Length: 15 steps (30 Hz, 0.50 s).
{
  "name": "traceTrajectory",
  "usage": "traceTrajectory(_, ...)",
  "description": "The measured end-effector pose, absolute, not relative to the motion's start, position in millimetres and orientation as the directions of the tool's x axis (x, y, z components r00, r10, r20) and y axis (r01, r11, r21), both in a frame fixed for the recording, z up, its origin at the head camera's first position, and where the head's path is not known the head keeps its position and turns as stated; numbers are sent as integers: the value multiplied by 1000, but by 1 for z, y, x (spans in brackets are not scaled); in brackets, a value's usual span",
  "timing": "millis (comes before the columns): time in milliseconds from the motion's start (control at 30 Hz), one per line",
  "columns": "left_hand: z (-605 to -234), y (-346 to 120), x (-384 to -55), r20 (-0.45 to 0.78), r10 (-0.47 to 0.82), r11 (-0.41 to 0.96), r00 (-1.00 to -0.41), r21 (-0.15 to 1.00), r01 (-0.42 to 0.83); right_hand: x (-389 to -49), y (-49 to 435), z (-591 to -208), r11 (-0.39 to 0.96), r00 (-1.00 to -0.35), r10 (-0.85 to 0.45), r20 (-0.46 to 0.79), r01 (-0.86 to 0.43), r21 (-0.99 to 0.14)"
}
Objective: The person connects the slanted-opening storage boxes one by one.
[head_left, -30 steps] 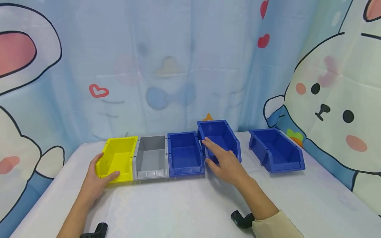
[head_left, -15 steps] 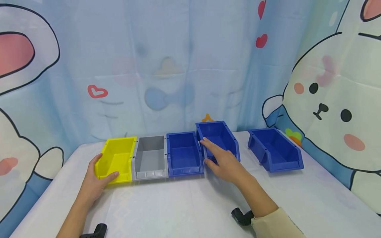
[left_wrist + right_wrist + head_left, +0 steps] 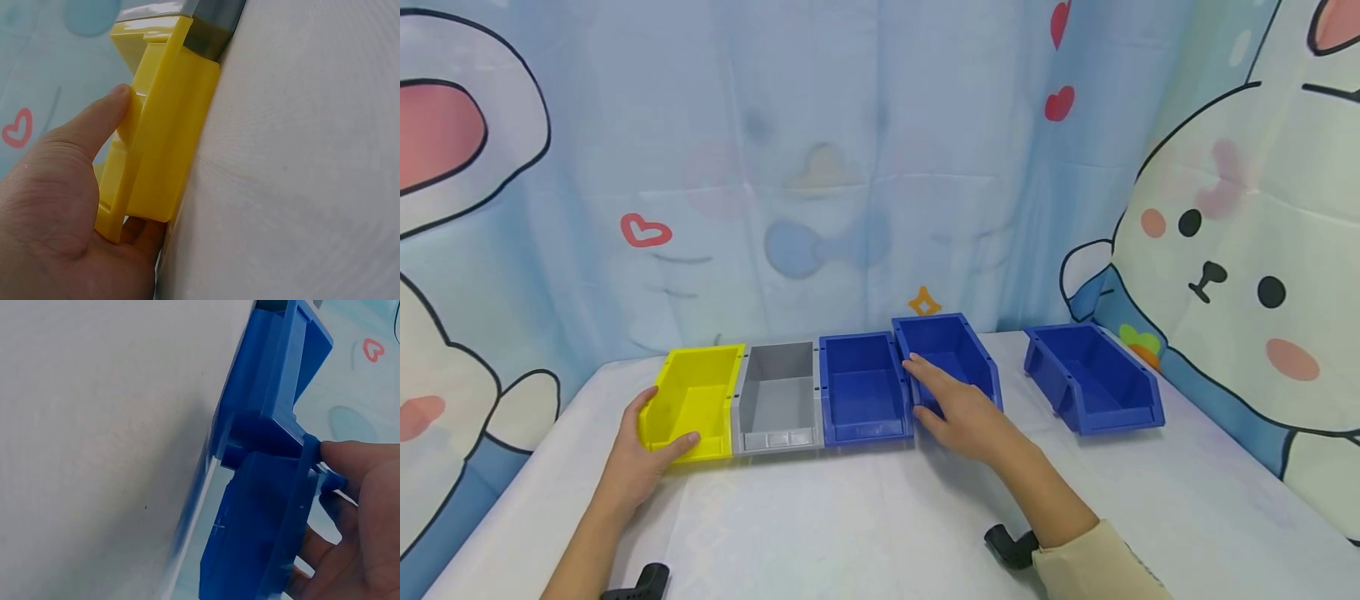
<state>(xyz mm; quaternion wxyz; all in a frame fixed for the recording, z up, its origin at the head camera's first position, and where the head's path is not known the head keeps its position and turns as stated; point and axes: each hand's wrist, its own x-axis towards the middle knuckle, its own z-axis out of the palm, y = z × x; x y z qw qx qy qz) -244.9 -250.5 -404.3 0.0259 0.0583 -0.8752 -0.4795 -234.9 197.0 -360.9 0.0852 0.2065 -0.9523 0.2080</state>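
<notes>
My left hand grips the yellow storage bin at the row's left end. In the left wrist view the thumb lies on its front lip and the fingers are round its side. A grey bin and a blue bin stand side by side to its right. My right hand holds another blue bin by its left side, the thumb at the front edge. That bin sits slightly farther back than its blue neighbour; the hand hides part of its front. In the right wrist view the two blue bins touch.
A separate blue bin stands at an angle to the right, with a gap before it. All stand on a white-covered table. A patterned curtain hangs close behind. Black curved pieces show near both wrists.
My right hand has drawn the blue bin a little towards me, so its rear edge is nearer and the orange star on the curtain shows more. The left hand and its bin stay put.
</notes>
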Motion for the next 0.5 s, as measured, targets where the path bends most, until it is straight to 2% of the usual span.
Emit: traceTrajectory(500,-402,-251,-242,-12,-123,526,-992,847,-76,-238,194,-366,837,-922,-347,173,-387,-387)
